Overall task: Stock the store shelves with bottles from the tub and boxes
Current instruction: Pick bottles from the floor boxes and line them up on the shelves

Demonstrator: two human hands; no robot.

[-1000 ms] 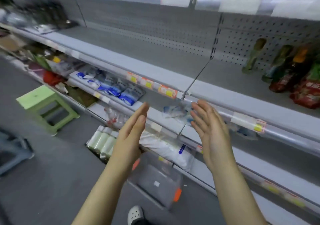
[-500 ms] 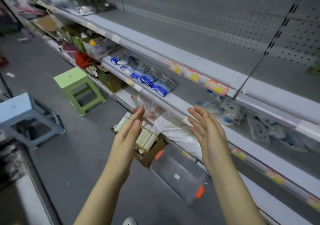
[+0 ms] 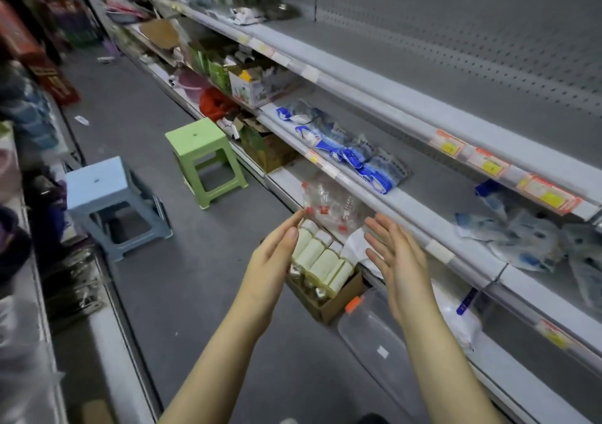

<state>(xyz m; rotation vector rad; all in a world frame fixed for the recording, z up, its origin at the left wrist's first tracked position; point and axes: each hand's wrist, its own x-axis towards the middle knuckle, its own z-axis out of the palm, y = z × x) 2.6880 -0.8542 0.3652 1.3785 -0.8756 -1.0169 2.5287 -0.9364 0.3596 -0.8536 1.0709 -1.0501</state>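
Grey shelves (image 3: 374,88) ran along the right side of the aisle, the upper tier mostly bare and the tier below carrying blue-and-white packets (image 3: 351,156). On the floor stood 2 plastic stools, a blue stool (image 3: 97,182) nearer the left and a green stool (image 3: 195,135) close to the shelving. A clear tub (image 3: 374,335) with an orange latch lay on the floor at the foot of the shelves, just beside an open cardboard box (image 3: 338,303). The box held pale cream bottles (image 3: 321,260) lying packed side by side. The left hand (image 3: 273,260) and right hand (image 3: 400,260) hovered over the box, palms facing each other, fingers straight and apart, holding nothing.
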